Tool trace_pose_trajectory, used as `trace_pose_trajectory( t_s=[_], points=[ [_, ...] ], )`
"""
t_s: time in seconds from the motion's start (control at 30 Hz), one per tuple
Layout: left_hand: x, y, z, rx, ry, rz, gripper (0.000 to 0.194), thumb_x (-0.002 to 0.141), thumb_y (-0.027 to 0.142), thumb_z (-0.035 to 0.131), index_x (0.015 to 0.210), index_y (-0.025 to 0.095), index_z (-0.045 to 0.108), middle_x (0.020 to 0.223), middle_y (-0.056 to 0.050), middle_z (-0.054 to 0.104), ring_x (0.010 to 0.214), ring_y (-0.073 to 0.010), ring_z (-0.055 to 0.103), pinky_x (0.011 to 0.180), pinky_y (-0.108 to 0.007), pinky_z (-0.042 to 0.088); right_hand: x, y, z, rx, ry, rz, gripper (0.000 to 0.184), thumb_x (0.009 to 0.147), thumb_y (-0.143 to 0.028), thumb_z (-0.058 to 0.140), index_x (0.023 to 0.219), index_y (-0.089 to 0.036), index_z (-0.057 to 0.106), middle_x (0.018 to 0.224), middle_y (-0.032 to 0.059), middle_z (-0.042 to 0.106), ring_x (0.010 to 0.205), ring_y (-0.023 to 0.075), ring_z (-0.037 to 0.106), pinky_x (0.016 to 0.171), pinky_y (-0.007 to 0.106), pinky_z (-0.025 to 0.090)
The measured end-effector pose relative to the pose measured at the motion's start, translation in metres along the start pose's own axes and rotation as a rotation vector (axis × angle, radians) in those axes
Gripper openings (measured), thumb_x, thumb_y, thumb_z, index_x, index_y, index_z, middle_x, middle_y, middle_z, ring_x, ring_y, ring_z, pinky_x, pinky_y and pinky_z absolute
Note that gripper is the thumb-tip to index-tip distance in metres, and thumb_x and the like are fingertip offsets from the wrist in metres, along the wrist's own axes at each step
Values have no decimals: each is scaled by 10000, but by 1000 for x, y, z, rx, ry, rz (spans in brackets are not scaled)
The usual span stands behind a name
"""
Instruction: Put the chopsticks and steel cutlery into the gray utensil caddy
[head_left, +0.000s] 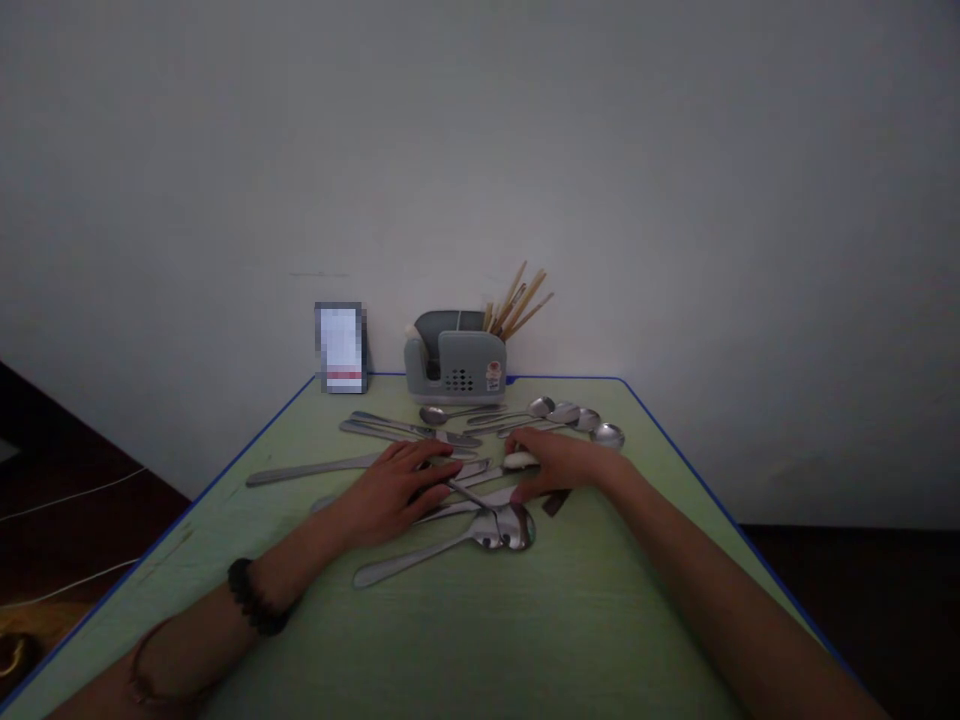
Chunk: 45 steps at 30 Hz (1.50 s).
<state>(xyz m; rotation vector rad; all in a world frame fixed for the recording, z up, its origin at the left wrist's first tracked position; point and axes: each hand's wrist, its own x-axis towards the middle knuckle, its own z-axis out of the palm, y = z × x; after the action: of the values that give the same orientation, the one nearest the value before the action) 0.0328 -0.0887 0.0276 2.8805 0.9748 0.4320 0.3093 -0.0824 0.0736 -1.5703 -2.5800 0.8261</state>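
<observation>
My left hand (409, 485) lies over a spread of metal cutlery, its fingers stretched out and apart. Under and beside it are a long handle (307, 470) and a spoon whose handle (469, 494) starts by my thumb. My right hand (555, 460) curves over the right side of the pile, thumb and fingers apart. Between them shows a pale, rounded object (519, 460), partly hidden, whose kind I cannot make out. Two overlapping spoon bowls (516, 527) lie nearest me, one with its handle (397, 570) pointing left. A brown piece (555, 502) shows below my right palm.
Beyond my hands lie knives (405, 425) and several spoons (607, 435). A grey utensil holder (472, 365) with wooden chopsticks (525, 300) stands against the wall. To its left a blurred phone-like device (343, 348) leans upright. Blue edging (262, 425) borders the green table (480, 650).
</observation>
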Motion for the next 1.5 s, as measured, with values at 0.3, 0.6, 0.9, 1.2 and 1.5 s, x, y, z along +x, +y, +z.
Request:
trace_pose_trajectory(
  t_s=[0.3,0.6,0.9,1.2,1.5],
  points=[
    [-7,3,0,-6,-22,-2,500,914,450,414,1387,294,369,1419,-63,418,1296,-246,372,1069,-459,301,0,3,0,-1,-27,-15,598,561,-439,774,1075,-228,552,1120,53,600,975,236,576,821,316,464],
    [-6,4,-2,-32,44,-5,435,925,419,403,1332,271,447,1355,-68,486,1248,-233,419,1057,-450,313,-4,-21,-18,35,210,-187,288,868,-422,486,926,-185,640,889,58,646,811,179,580,721,283,427],
    [-3,2,-4,-81,267,-84,294,934,320,388,1096,189,595,1112,-89,624,1042,-209,545,935,-407,418,-7,-76,-55,71,501,-303,302,857,-453,496,868,-183,632,851,44,608,766,156,535,704,266,422],
    [1,-5,-3,56,350,-103,215,895,262,453,1022,175,603,1061,-80,633,1007,-222,545,933,-414,403,51,-121,-110,194,968,-490,330,875,-468,460,993,-193,597,887,7,569,671,81,497,570,206,386],
    [3,-9,0,42,367,-103,201,882,244,459,1009,183,602,1050,-80,628,999,-219,542,910,-413,413,125,-123,-125,-326,839,-262,270,879,-341,521,958,-105,627,899,85,620,830,160,551,763,270,393]
  ],
)
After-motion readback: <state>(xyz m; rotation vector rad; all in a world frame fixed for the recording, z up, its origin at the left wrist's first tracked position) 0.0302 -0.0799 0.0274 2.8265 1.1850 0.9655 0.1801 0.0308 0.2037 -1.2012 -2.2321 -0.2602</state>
